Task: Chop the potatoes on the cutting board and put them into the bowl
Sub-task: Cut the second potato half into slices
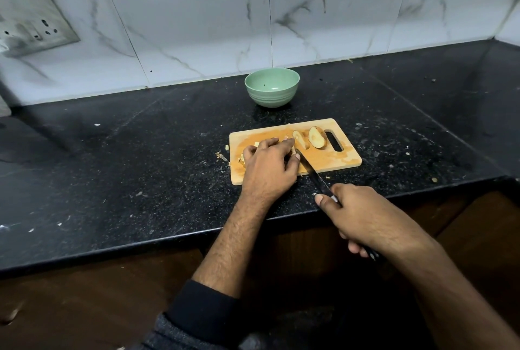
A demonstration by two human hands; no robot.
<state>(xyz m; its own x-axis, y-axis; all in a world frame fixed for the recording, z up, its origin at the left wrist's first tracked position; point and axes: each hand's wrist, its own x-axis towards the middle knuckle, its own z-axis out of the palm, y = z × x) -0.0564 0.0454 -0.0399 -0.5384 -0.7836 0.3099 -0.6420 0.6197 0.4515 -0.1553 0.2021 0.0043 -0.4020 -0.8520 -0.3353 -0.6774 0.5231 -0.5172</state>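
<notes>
Head view:
Cutting board [332,159]: lying on the black counter [140,158], just right of centre.
Left hand [268,165]: pressing down on the board's left half, fingers curled narrowly over potato pieces [256,144] that are mostly hidden beneath it.
Right hand [363,217]: gripping the knife [316,175] handle at 5 o'clock from the board, fingers wrapping it closed; the blade is pointing toward 11 o'clock beside the left fingertips.
Potato halves [316,138]: lying uncut at the board's 1 o'clock, near the handle slot.
Bowl [271,87]: sitting at 12 o'clock from the board, well apart, holding no potato.
</notes>
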